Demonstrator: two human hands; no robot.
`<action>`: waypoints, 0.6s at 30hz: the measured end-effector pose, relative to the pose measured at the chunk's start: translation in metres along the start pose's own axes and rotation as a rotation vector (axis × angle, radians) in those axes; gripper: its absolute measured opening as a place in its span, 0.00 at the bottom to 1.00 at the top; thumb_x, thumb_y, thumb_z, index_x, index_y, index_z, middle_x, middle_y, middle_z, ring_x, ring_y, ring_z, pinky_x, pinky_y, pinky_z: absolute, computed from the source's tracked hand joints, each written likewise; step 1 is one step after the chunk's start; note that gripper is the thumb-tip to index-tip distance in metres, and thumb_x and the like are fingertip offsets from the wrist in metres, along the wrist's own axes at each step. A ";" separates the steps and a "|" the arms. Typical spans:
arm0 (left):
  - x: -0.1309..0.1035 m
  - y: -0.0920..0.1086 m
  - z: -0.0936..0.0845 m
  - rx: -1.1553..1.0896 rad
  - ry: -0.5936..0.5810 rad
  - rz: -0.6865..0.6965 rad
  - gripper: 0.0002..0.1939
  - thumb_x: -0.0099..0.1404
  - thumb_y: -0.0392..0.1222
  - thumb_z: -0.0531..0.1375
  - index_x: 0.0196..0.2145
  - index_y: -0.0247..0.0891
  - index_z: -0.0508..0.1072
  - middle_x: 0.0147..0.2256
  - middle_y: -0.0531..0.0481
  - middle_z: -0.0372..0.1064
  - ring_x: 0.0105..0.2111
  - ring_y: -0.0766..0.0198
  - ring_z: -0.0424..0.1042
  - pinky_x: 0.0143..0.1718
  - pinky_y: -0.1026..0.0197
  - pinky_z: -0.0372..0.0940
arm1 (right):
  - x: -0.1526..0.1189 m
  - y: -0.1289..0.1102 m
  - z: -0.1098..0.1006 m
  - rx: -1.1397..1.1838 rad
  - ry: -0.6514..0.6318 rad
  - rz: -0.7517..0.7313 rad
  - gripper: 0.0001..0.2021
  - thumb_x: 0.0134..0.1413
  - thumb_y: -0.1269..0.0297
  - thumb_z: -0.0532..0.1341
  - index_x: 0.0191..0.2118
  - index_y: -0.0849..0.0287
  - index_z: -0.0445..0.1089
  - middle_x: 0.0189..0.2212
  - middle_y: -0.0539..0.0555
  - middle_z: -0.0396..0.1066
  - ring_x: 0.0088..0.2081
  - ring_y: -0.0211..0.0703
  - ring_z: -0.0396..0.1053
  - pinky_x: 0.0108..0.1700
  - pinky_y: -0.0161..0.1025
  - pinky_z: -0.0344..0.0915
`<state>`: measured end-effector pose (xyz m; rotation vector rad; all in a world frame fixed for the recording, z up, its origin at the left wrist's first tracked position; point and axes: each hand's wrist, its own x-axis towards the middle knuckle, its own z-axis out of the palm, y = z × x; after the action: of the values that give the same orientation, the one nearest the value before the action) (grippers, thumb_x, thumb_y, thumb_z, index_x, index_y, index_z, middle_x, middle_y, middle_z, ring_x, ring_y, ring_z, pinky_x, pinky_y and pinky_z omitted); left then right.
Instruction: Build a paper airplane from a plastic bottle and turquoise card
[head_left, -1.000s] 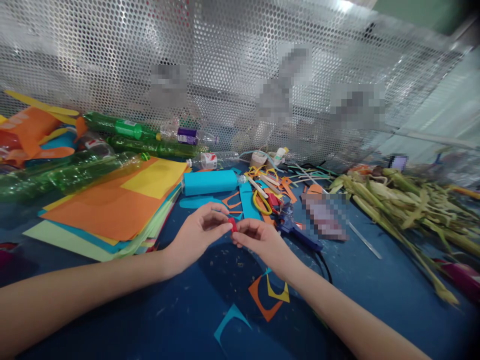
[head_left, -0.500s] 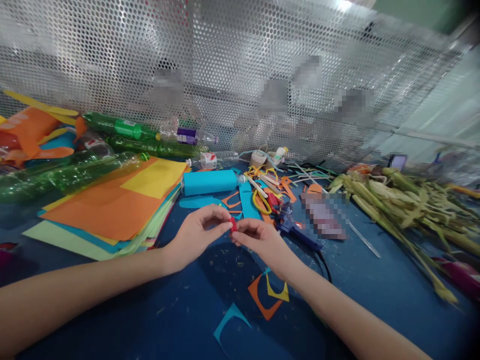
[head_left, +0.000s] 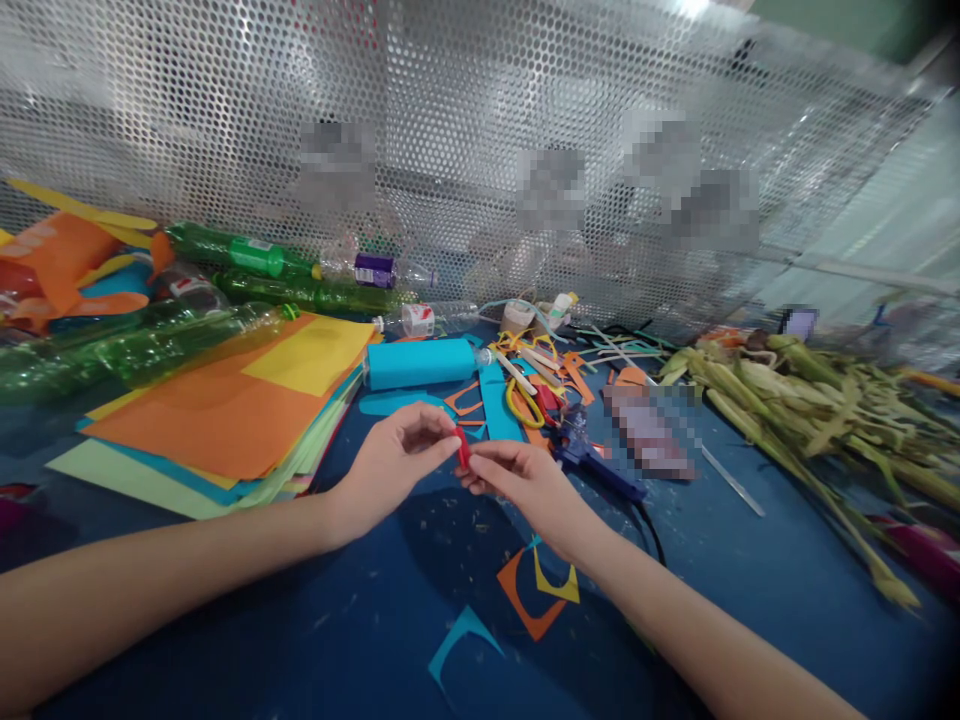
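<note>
Between my two hands is a small red piece, pinched at both ends; its exact kind is too small to make out. My left hand grips its upper end between thumb and fingertips. The thumb and fingers of my right hand close on the lower end. Just beyond them lies a bottle wrapped in blue paper, on its side. A blue glue gun rests right of my right hand, near yellow-handled scissors. Cut paper scraps in orange, yellow and blue lie below my hands on the blue table.
A stack of coloured paper lies at left, with green plastic bottles behind it and an orange paper-covered model beyond. Dry corn husks cover the right side. A perforated metal screen stands along the back.
More of the red piece shows between my fingertips, and it stands more upright. My hands have shifted only slightly; the things on the table stay where they were.
</note>
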<state>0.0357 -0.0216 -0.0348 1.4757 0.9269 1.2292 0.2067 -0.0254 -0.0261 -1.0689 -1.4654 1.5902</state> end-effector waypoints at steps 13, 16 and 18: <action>-0.002 0.003 0.002 -0.015 0.031 -0.068 0.10 0.54 0.40 0.61 0.35 0.37 0.67 0.31 0.52 0.69 0.33 0.65 0.70 0.37 0.61 0.65 | -0.002 0.004 0.003 -0.160 0.039 -0.100 0.08 0.45 0.61 0.63 0.31 0.59 0.72 0.25 0.49 0.71 0.28 0.37 0.68 0.34 0.37 0.65; -0.001 0.003 0.002 -0.051 0.045 -0.181 0.09 0.52 0.43 0.63 0.31 0.37 0.72 0.32 0.50 0.72 0.34 0.63 0.71 0.39 0.59 0.65 | -0.002 0.003 0.001 -0.172 0.055 -0.107 0.08 0.45 0.60 0.63 0.31 0.59 0.71 0.24 0.49 0.71 0.28 0.37 0.68 0.34 0.37 0.65; 0.000 0.002 0.002 -0.073 0.064 -0.229 0.09 0.50 0.43 0.64 0.29 0.37 0.74 0.32 0.50 0.74 0.35 0.62 0.71 0.41 0.58 0.64 | -0.001 0.003 0.000 -0.170 0.056 -0.103 0.08 0.45 0.60 0.63 0.31 0.59 0.71 0.24 0.49 0.70 0.27 0.37 0.68 0.34 0.37 0.65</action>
<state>0.0379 -0.0229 -0.0330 1.2418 1.0519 1.1351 0.2073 -0.0270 -0.0291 -1.1052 -1.6132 1.3738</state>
